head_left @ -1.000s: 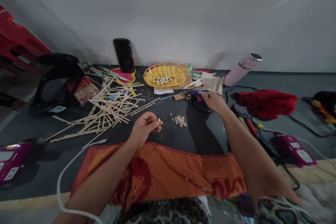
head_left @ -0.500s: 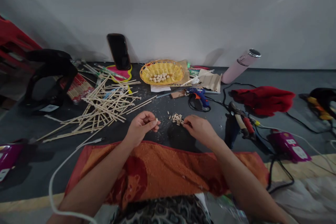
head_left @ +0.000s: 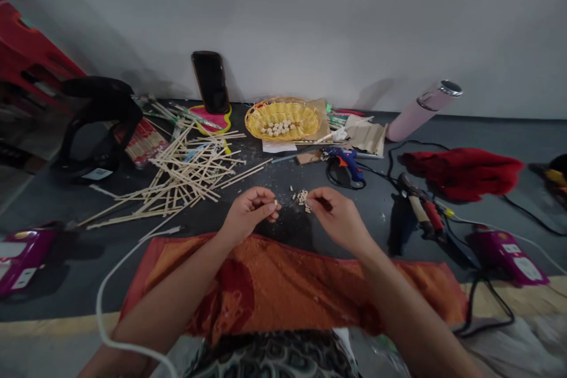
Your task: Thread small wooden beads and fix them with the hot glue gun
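Observation:
My left hand [head_left: 250,211] pinches a small pale wooden piece [head_left: 275,203] between thumb and fingers, just above the dark floor. My right hand [head_left: 337,218] hovers beside a little heap of short wooden pieces [head_left: 302,198], fingertips pinched on one piece at the heap's near edge. Both hands sit close together in front of an orange towel [head_left: 283,289] spread over my lap. A blue glue gun [head_left: 348,160] lies beyond my right hand.
A scatter of long bamboo sticks [head_left: 186,174] lies left. At the wall: a yellow basket [head_left: 283,118] with wooden beads, a phone [head_left: 210,81], a pink flask [head_left: 425,109]. Right: red cloth [head_left: 463,170], cutters [head_left: 420,209], cables, purple device [head_left: 507,251]. A black bag [head_left: 100,124] sits left.
My right hand drew back from the glue gun to the heap of small pieces and pinched one. My left hand kept its piece and shifted slightly toward the right hand.

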Available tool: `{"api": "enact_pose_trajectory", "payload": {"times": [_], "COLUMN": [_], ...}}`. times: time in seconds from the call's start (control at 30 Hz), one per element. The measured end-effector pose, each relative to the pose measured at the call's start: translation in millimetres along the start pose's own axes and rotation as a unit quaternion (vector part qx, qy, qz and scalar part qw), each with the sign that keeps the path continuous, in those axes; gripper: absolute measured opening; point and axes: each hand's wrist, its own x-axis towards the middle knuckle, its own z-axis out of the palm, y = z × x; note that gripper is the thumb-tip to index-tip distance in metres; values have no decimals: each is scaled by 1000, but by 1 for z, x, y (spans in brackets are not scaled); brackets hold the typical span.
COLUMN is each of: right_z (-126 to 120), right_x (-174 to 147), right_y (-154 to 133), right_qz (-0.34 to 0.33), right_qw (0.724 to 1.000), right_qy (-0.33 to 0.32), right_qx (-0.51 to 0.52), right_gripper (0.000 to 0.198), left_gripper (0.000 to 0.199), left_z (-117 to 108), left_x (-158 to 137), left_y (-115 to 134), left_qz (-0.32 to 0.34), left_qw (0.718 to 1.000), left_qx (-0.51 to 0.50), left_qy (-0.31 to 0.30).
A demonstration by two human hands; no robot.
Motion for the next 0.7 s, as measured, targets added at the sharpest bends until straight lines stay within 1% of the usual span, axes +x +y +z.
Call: {"api": "enact_pose_trajectory", "payload": {"times": [0.07, 0.1, 0.2, 0.4, 0.57, 0.7], "right_z": [14, 21, 38, 49, 54, 55], "right_x": [-2, -3, -5, -7, -9, -9], "right_y": [-14, -19, -23, -16, -15, -15], "right_qz": [6, 8, 13, 18, 22, 24], "right_qw": [995, 991, 982, 972, 965, 962], "right_qy": [5, 5, -3, -15, -19, -27], "right_qx": [98, 130, 186, 234, 261, 271], "right_gripper": [17, 17, 18, 17, 16, 16], "left_gripper": [26, 26, 26, 21, 19, 18], "left_z": [0, 1, 2, 5, 7, 7], "left_x": [-1, -1, -2, -3, -4, -4], "left_y": [-1, -1, -1, 0, 1, 2], "left_qz": [3, 5, 12, 15, 14, 12], "left_qw": [1000, 1000, 1000, 998, 998, 997], "left_qx": [5, 8, 23, 61, 61, 80], "left_qy": [-2, -3, -4, -16, -12, -5]}}
